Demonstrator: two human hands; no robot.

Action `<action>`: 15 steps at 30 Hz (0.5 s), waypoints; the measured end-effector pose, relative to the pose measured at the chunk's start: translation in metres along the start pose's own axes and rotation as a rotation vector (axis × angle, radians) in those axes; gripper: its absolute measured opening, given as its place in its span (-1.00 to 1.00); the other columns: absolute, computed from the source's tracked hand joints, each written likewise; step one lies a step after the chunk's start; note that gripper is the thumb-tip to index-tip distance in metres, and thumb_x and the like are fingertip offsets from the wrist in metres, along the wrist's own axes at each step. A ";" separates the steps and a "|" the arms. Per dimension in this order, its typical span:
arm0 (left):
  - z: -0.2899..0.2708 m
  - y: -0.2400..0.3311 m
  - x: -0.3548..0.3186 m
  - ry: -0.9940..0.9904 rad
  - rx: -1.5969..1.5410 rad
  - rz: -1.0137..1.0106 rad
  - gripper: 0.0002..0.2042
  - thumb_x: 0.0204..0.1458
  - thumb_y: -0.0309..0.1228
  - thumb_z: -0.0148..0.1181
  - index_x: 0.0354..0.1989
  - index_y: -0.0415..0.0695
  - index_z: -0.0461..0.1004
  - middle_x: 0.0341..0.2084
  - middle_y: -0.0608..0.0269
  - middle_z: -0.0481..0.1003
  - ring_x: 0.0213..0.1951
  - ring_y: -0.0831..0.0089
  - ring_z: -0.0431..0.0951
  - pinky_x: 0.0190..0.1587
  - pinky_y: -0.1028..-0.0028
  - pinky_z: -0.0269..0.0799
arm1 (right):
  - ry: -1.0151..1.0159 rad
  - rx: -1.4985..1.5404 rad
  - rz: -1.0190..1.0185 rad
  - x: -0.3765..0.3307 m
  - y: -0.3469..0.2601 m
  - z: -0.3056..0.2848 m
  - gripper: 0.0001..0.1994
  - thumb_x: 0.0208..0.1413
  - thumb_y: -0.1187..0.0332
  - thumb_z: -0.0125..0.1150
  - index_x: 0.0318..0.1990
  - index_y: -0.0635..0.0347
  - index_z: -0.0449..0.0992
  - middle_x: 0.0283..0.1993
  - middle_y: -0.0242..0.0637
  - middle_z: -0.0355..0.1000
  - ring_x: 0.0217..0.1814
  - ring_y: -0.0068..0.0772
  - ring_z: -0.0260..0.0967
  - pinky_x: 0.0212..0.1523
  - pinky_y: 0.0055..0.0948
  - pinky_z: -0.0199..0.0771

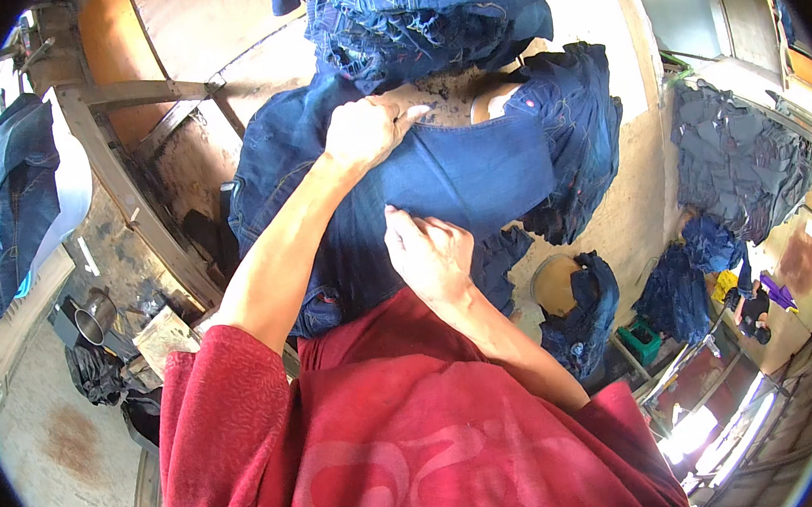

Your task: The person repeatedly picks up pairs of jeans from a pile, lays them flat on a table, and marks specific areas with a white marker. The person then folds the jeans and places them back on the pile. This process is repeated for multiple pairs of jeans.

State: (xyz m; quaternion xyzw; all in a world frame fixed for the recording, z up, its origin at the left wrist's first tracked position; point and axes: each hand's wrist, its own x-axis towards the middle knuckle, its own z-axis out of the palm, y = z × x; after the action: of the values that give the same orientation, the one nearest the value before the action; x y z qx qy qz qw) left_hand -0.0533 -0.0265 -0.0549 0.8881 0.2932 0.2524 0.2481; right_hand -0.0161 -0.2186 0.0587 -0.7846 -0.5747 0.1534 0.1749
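A pair of dark blue jeans [477, 173] lies spread in front of me, one leg stretching to the right. At its far edge my left hand [365, 135] is closed on the denim, the thumb pointing right. Nearer to my body, my right hand [434, 256] pinches the same cloth with curled fingers. The fabric between both hands is fairly smooth. Just beyond my left hand rises a stack of folded blue jeans [432, 16] with frayed edges. More bunched denim [575, 130] sits against the right end of the stretched leg.
Jeans [5, 204] hang over a support at far left. Dark grey garments [744, 157] are heaped at right, with blue denim piles [674, 296] below them. A round stool [556, 283] partly covered by denim and a green crate [639, 340] stand at lower right.
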 end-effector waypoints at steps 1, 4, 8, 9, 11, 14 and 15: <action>0.001 0.000 0.000 -0.027 -0.003 -0.014 -0.46 0.27 0.07 0.37 -0.62 -0.12 0.63 -0.76 0.00 0.53 -0.68 0.05 0.62 -0.59 0.18 0.53 | 0.015 -0.009 -0.012 -0.010 -0.001 -0.007 -0.86 0.15 0.41 0.46 -0.14 -0.01 0.72 -0.51 -0.41 0.59 -0.53 -0.36 0.57 -0.49 -0.33 0.54; 0.006 -0.002 -0.001 -0.012 -0.025 -0.034 -0.44 0.28 0.08 0.36 -0.65 -0.12 0.61 -0.78 -0.01 0.51 -0.69 0.05 0.62 -0.58 0.16 0.54 | 0.006 0.005 -0.020 -0.038 -0.001 -0.028 -0.82 0.08 0.42 0.53 -0.15 0.01 0.74 -0.52 -0.40 0.57 -0.55 -0.36 0.55 -0.53 -0.31 0.49; 0.010 -0.004 -0.003 -0.140 0.055 -0.091 -0.42 0.29 0.08 0.34 -0.66 -0.13 0.62 -0.79 0.00 0.50 -0.70 0.06 0.61 -0.58 0.18 0.54 | 0.089 0.103 0.004 -0.034 0.006 -0.018 -0.87 0.12 0.45 0.52 -0.19 0.00 0.72 -0.54 -0.40 0.56 -0.60 -0.36 0.52 -0.57 -0.34 0.47; 0.009 -0.004 -0.003 -0.143 0.057 -0.085 -0.42 0.29 0.08 0.34 -0.66 -0.13 0.63 -0.79 -0.01 0.50 -0.71 0.06 0.60 -0.59 0.18 0.54 | 0.145 0.139 -0.023 -0.025 0.010 -0.009 -0.88 0.13 0.45 0.51 -0.21 0.00 0.71 -0.54 -0.40 0.56 -0.61 -0.36 0.51 -0.57 -0.34 0.47; 0.008 -0.003 -0.003 -0.115 0.054 -0.064 -0.42 0.29 0.08 0.34 -0.66 -0.13 0.63 -0.80 -0.01 0.50 -0.72 0.07 0.59 -0.60 0.18 0.53 | 0.152 0.135 -0.046 -0.015 0.013 0.000 -0.89 0.16 0.45 0.48 -0.19 0.01 0.70 -0.55 -0.40 0.54 -0.60 -0.37 0.50 -0.56 -0.34 0.49; 0.006 -0.001 -0.001 -0.032 0.038 -0.024 -0.42 0.29 0.08 0.35 -0.66 -0.14 0.64 -0.80 -0.02 0.49 -0.73 0.06 0.59 -0.61 0.18 0.53 | 0.022 0.051 -0.031 -0.016 0.012 -0.003 -0.90 0.17 0.45 0.47 -0.18 0.03 0.73 -0.55 -0.40 0.54 -0.61 -0.37 0.49 -0.57 -0.35 0.46; 0.005 -0.001 0.000 -0.016 0.034 -0.020 -0.42 0.29 0.07 0.35 -0.66 -0.14 0.64 -0.80 -0.02 0.49 -0.73 0.06 0.59 -0.61 0.17 0.53 | 0.053 0.047 -0.050 -0.020 0.011 -0.008 -0.89 0.16 0.46 0.48 -0.18 0.03 0.73 -0.55 -0.40 0.54 -0.61 -0.37 0.49 -0.57 -0.34 0.46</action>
State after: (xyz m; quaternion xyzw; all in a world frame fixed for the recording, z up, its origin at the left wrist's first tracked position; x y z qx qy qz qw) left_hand -0.0507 -0.0277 -0.0590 0.8912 0.3041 0.2380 0.2379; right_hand -0.0091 -0.2416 0.0615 -0.7693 -0.5857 0.1416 0.2122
